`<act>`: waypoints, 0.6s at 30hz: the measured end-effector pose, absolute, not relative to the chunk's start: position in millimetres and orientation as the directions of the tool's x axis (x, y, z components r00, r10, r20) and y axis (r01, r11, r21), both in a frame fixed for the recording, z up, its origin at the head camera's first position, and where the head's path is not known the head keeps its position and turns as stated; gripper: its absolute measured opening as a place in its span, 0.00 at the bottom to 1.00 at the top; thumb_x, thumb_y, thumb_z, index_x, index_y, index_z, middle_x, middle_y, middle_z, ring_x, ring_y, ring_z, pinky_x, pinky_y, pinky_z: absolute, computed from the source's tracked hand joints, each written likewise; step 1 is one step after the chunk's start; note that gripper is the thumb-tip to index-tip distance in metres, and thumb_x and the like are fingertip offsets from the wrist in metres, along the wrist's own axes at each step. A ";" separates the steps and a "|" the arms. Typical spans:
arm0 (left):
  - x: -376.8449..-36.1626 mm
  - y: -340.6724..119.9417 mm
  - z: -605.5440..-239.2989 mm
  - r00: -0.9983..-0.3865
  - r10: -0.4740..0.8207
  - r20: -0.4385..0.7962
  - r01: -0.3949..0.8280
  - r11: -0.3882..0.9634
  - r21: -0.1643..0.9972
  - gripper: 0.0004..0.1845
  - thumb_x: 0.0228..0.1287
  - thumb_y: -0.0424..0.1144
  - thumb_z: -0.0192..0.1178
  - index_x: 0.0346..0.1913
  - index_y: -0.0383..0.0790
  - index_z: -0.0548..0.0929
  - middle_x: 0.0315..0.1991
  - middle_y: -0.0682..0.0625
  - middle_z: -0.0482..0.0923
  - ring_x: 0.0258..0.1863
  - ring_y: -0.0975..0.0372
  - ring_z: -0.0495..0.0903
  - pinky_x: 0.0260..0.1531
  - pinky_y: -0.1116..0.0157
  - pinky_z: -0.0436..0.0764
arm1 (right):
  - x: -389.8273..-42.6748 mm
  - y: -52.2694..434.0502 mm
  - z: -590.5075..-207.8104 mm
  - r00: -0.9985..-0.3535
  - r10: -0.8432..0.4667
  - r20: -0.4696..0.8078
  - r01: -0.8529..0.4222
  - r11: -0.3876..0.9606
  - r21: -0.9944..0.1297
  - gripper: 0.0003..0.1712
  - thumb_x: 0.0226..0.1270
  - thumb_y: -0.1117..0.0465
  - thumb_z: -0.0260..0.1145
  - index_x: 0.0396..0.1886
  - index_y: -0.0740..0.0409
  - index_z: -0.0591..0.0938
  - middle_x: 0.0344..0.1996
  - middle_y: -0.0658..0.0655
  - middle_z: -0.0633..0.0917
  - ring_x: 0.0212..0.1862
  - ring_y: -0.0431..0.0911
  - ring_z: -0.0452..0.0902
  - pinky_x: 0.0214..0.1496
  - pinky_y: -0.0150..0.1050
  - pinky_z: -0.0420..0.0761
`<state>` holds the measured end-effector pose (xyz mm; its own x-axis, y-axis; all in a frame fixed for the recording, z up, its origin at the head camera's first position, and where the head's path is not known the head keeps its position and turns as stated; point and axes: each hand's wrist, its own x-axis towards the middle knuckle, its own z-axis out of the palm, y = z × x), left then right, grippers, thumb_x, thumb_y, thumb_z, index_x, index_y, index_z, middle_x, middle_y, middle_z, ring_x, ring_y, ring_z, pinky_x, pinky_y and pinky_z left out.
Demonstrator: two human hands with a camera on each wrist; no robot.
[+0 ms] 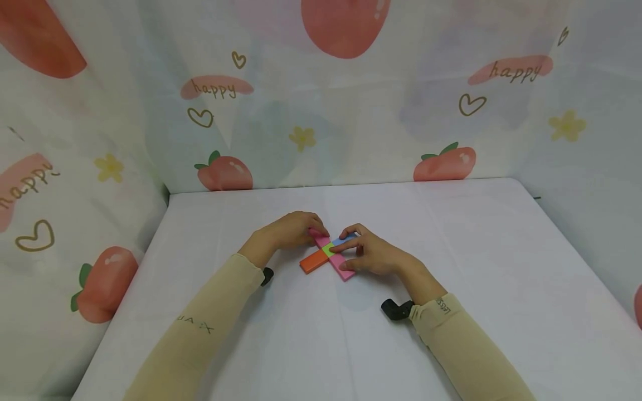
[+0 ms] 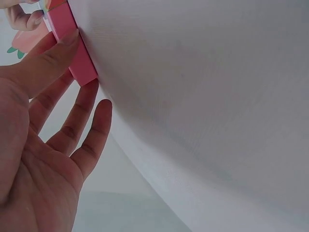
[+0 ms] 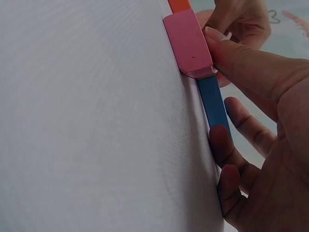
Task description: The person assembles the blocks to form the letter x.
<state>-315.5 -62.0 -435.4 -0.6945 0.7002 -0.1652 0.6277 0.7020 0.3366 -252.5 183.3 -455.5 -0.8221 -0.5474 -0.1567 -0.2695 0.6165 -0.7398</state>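
Coloured blocks lie flat in an X on the white tabletop. At its centre sits a green square (image 1: pixel 326 250), with an orange block (image 1: pixel 314 261) to the lower left and a blue block (image 1: pixel 344 240) to the upper right. My left hand (image 1: pixel 296 229) pinches the upper-left pink block (image 2: pixel 83 65) between thumb and fingers. On the lower-right pink block (image 3: pixel 188 43), my right hand (image 1: pixel 377 254) has its thumb along the edge. The right index finger reaches onto the green square, while other fingers touch the blue block in the right wrist view.
The white-covered table (image 1: pixel 281 345) extends around both arms. Behind it hangs a printed cloth backdrop (image 1: pixel 351 133), and another cloth side (image 1: pixel 75 223) stands at the left. A black wrist mount (image 1: pixel 397 309) sticks out under the right sleeve.
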 end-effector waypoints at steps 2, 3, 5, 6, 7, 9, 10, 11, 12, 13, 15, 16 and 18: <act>-315.0 -61.7 -435.5 -0.695 0.699 -0.166 0.627 0.703 0.336 0.17 0.62 0.40 0.65 0.54 0.59 0.84 0.54 0.58 0.77 0.56 0.63 0.75 0.62 0.60 0.73 | -252.4 183.3 -455.6 -0.823 -0.547 -0.156 -0.269 0.617 -0.740 0.22 0.58 0.51 0.73 0.54 0.34 0.83 0.61 0.44 0.64 0.49 0.49 0.68 0.50 0.42 0.70; -314.6 -61.6 -435.3 -0.697 0.698 -0.167 0.624 0.704 0.338 0.17 0.62 0.40 0.65 0.54 0.59 0.84 0.54 0.58 0.77 0.56 0.63 0.75 0.62 0.60 0.73 | -252.4 183.3 -455.6 -0.823 -0.546 -0.155 -0.270 0.617 -0.739 0.22 0.58 0.51 0.73 0.54 0.34 0.83 0.61 0.44 0.64 0.49 0.49 0.68 0.50 0.42 0.70; -314.1 -62.0 -434.8 -0.699 0.696 -0.166 0.620 0.705 0.345 0.17 0.62 0.40 0.66 0.54 0.59 0.84 0.54 0.57 0.78 0.56 0.62 0.75 0.62 0.59 0.73 | -253.1 182.7 -455.8 -0.824 -0.546 -0.154 -0.274 0.620 -0.735 0.22 0.58 0.51 0.73 0.54 0.33 0.83 0.61 0.44 0.64 0.49 0.48 0.68 0.50 0.41 0.70; -313.7 -62.2 -434.6 -0.701 0.694 -0.166 0.617 0.706 0.347 0.17 0.62 0.40 0.66 0.54 0.58 0.84 0.54 0.57 0.78 0.56 0.62 0.75 0.62 0.59 0.73 | -253.4 182.3 -455.9 -0.824 -0.545 -0.155 -0.273 0.622 -0.734 0.22 0.58 0.51 0.73 0.54 0.33 0.83 0.61 0.44 0.64 0.49 0.48 0.68 0.50 0.41 0.70; -313.4 -62.4 -434.3 -0.702 0.693 -0.165 0.615 0.706 0.351 0.17 0.62 0.40 0.66 0.54 0.58 0.84 0.54 0.57 0.78 0.56 0.62 0.75 0.62 0.59 0.73 | -253.6 182.1 -455.9 -0.824 -0.545 -0.156 -0.274 0.624 -0.731 0.22 0.58 0.50 0.73 0.54 0.33 0.83 0.61 0.43 0.64 0.49 0.48 0.68 0.50 0.41 0.70; -313.0 -62.7 -434.6 -0.707 0.688 -0.166 0.609 0.711 0.352 0.17 0.62 0.40 0.65 0.54 0.58 0.84 0.54 0.57 0.78 0.56 0.62 0.75 0.62 0.59 0.73 | -253.7 181.7 -455.9 -0.823 -0.546 -0.157 -0.277 0.626 -0.729 0.22 0.58 0.51 0.73 0.54 0.33 0.83 0.62 0.44 0.64 0.49 0.48 0.68 0.50 0.41 0.70; -312.9 -62.8 -434.8 -0.708 0.686 -0.168 0.608 0.713 0.351 0.17 0.63 0.40 0.65 0.54 0.58 0.84 0.54 0.57 0.78 0.57 0.62 0.75 0.62 0.58 0.72 | -253.6 181.5 -455.8 -0.823 -0.545 -0.160 -0.275 0.629 -0.727 0.22 0.58 0.50 0.73 0.54 0.33 0.83 0.62 0.44 0.64 0.49 0.48 0.68 0.50 0.41 0.70; -312.7 -63.0 -435.1 -0.710 0.684 -0.170 0.606 0.715 0.348 0.17 0.63 0.40 0.65 0.54 0.59 0.84 0.54 0.58 0.78 0.57 0.62 0.74 0.62 0.58 0.72 | -253.5 181.3 -455.6 -0.823 -0.544 -0.163 -0.273 0.631 -0.726 0.22 0.58 0.50 0.73 0.54 0.33 0.83 0.62 0.45 0.64 0.49 0.48 0.68 0.50 0.41 0.70; -312.6 -63.1 -435.3 -0.710 0.683 -0.171 0.606 0.717 0.345 0.17 0.63 0.40 0.65 0.55 0.59 0.84 0.55 0.58 0.78 0.57 0.62 0.74 0.63 0.58 0.72 | -253.3 181.1 -455.4 -0.823 -0.543 -0.167 -0.271 0.633 -0.725 0.22 0.58 0.50 0.73 0.54 0.33 0.83 0.62 0.45 0.64 0.50 0.48 0.68 0.50 0.41 0.70; -312.8 -63.2 -435.6 -0.711 0.682 -0.172 0.607 0.718 0.341 0.17 0.63 0.40 0.65 0.55 0.59 0.83 0.55 0.58 0.78 0.58 0.62 0.74 0.63 0.58 0.72 | -253.0 180.9 -455.0 -0.824 -0.541 -0.170 -0.267 0.635 -0.725 0.22 0.58 0.50 0.73 0.54 0.33 0.83 0.62 0.45 0.64 0.50 0.48 0.68 0.50 0.41 0.70; -312.9 -63.3 -436.1 -0.710 0.682 -0.174 0.608 0.719 0.337 0.17 0.64 0.40 0.64 0.55 0.59 0.83 0.56 0.58 0.77 0.58 0.62 0.74 0.63 0.58 0.71 | -252.5 180.5 -454.5 -0.824 -0.538 -0.175 -0.263 0.638 -0.724 0.22 0.58 0.51 0.73 0.54 0.33 0.83 0.62 0.45 0.63 0.50 0.48 0.67 0.50 0.42 0.70; -313.0 -63.4 -436.2 -0.710 0.683 -0.173 0.608 0.718 0.338 0.17 0.64 0.40 0.64 0.55 0.59 0.83 0.56 0.58 0.77 0.58 0.62 0.74 0.63 0.58 0.71 | -252.4 180.3 -454.2 -0.826 -0.534 -0.179 -0.260 0.643 -0.720 0.22 0.58 0.50 0.73 0.54 0.33 0.83 0.62 0.45 0.63 0.50 0.48 0.67 0.50 0.41 0.70; -313.4 -63.4 -436.2 -0.710 0.684 -0.169 0.611 0.717 0.336 0.17 0.64 0.40 0.64 0.55 0.59 0.83 0.56 0.57 0.77 0.59 0.61 0.74 0.64 0.58 0.71 | -252.3 180.2 -454.3 -0.827 -0.533 -0.177 -0.264 0.647 -0.715 0.22 0.58 0.50 0.73 0.54 0.33 0.83 0.63 0.45 0.63 0.50 0.48 0.67 0.49 0.41 0.70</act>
